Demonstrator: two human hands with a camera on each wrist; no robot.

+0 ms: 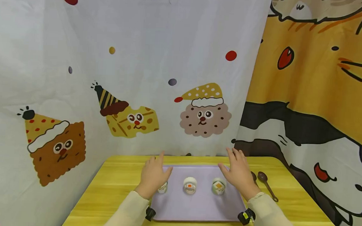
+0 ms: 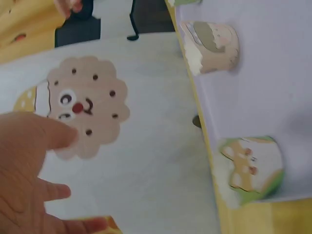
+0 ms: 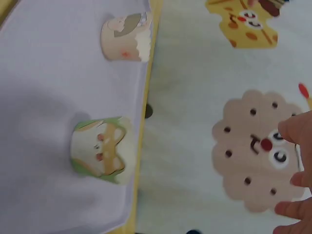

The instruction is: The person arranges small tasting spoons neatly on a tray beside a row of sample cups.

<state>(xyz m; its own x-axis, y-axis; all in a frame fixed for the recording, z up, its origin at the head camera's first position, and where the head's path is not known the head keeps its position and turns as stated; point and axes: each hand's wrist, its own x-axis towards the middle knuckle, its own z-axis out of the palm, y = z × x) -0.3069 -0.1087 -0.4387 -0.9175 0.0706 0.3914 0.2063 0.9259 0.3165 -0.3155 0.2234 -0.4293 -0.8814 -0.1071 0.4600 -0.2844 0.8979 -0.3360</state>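
Note:
My left hand (image 1: 153, 176) is raised over the left side of a lilac tray (image 1: 176, 209), fingers spread and holding nothing. The right hand (image 1: 240, 173) hovers over the tray's right side, its fingers likewise extended with nothing in them. Three small cups printed with cartoon animals stand on the tray. The left cup (image 1: 162, 189) is partly hidden by my left hand. At the centre stands a pinkish cup (image 1: 190, 186), seen too in the left wrist view (image 2: 214, 46). The right cup (image 1: 218, 186), with green, is nearest my right hand.
Two brown spoons lie right of the tray; one spoon (image 1: 266, 182) shows fully, while the other spoon (image 1: 253, 176) is partly behind my right hand. The tray rests on a yellow wood-grain table (image 1: 117, 187). A cartoon-printed curtain (image 1: 147, 57) hangs behind it.

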